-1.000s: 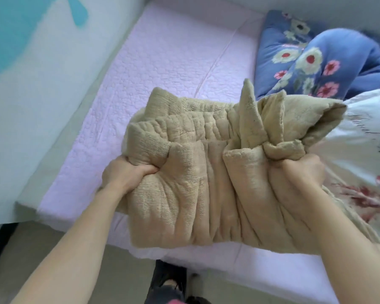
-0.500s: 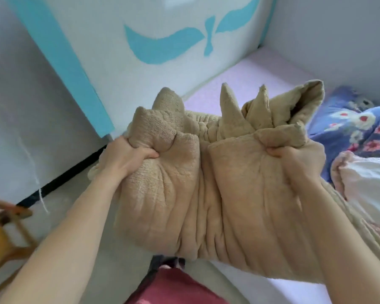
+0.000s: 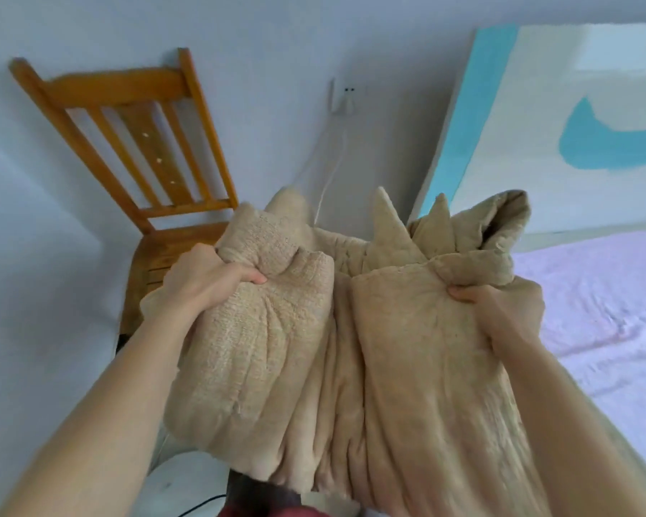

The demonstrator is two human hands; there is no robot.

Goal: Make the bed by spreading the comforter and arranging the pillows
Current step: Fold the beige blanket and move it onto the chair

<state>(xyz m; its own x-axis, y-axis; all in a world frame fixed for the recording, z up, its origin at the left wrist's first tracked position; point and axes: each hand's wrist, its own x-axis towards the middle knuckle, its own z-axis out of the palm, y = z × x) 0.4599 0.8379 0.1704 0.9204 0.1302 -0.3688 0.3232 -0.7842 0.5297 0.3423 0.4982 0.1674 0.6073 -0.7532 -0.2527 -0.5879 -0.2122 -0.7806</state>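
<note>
A thick beige comforter point(image 3: 351, 360) hangs bunched in folds in front of me, held up in the air. My left hand point(image 3: 206, 281) is clenched on its left bundle near the top. My right hand point(image 3: 500, 311) grips the right bundle below the upturned folds. The bed point(image 3: 597, 304) with its pink quilted sheet lies at the right, partly behind the comforter. No pillows are in view.
A wooden slatted chair point(image 3: 138, 151) stands against the grey wall at the left, its seat just behind the comforter. A wall socket point(image 3: 345, 97) with a white cable is above the centre. A white-and-turquoise headboard panel point(image 3: 537, 117) rises behind the bed.
My view has swung left, away from the bed and the blue floral pillows, toward the chair and wall. Both hands keep the same grip on the comforter, carried along.
</note>
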